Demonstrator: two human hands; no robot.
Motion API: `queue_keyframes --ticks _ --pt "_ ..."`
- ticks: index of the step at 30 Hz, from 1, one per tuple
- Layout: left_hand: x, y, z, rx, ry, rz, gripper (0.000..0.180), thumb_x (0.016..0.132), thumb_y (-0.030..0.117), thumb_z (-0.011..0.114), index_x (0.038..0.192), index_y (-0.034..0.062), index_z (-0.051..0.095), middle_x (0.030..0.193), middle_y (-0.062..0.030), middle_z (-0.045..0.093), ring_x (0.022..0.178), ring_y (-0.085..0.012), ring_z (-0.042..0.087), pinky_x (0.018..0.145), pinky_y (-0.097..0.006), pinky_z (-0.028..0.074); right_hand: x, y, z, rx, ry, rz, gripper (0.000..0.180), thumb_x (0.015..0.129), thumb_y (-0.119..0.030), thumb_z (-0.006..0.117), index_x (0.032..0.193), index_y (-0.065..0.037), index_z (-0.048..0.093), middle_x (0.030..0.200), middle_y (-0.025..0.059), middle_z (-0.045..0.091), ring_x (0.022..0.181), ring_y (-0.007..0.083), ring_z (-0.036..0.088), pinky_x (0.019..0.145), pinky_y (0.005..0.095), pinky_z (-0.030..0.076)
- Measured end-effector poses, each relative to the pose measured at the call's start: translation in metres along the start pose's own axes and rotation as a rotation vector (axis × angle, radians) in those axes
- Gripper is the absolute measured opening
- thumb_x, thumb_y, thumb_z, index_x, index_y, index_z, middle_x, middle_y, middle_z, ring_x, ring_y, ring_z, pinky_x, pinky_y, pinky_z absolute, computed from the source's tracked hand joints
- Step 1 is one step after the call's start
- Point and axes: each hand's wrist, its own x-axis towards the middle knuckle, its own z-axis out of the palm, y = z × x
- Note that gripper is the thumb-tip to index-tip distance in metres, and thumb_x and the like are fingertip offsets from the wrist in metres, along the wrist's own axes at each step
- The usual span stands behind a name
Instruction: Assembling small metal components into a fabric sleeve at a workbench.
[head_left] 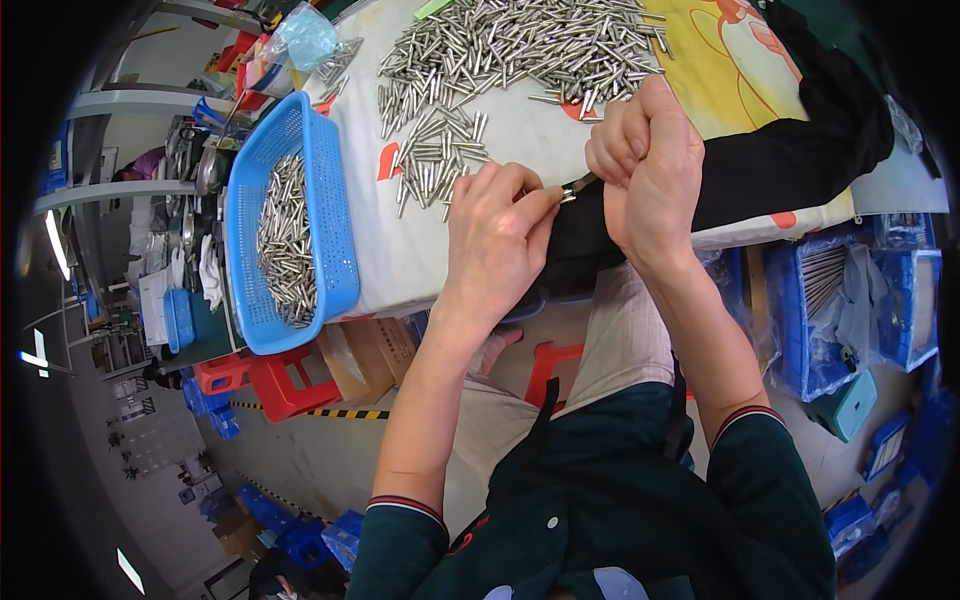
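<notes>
My left hand (492,235) pinches a small silvery metal pin (568,194) between thumb and fingertips, above the table's near edge. My right hand (652,165) is closed in a fist around a tool with a thin, blade-like metal tip (584,182); its handle is hidden by my fingers. The tip meets the pin or lies right beside it. Beneath both hands a black cloth (750,175) lies along the table's front edge. Just beyond my left hand is a small heap of metal pins (437,158), joined to a much larger pile (515,45) farther back.
A blue perforated basket (338,225), partly filled with similar metal pins, stands at the table's left side. Red plastic stools (290,385) and a cardboard box (372,355) are below it. Blue crates (800,320) with rods and plastic wrap sit at the right.
</notes>
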Motion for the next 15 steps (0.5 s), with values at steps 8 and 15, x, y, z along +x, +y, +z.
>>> queue_keyframes --ticks 8,15 --pt "0.0004 0.0024 -0.0004 0.063 0.005 0.044 0.014 0.068 0.000 0.067 0.082 0.0037 0.067 0.076 -0.0042 0.056 0.074 -0.0207 0.053 0.067 -0.033 0.038 0.0000 -0.0020 0.0019 -0.007 0.010 0.006 0.044 0.095 -0.023 0.043 0.056 -0.012 0.027 0.049 -0.0054 0.025 0.043 0.0050 0.019 0.040 0.0246 0.016" --pt "-0.0004 0.0011 0.0000 0.060 0.005 0.052 0.014 0.068 0.000 0.067 0.082 0.0037 0.067 0.075 -0.0038 0.056 0.073 -0.0206 0.052 0.066 -0.033 0.037 -0.0002 0.0001 0.0016 -0.020 0.004 -0.005 0.044 0.095 -0.023 0.042 0.056 -0.012 0.027 0.048 -0.0052 0.026 0.043 0.0050 0.019 0.040 0.0245 0.017"
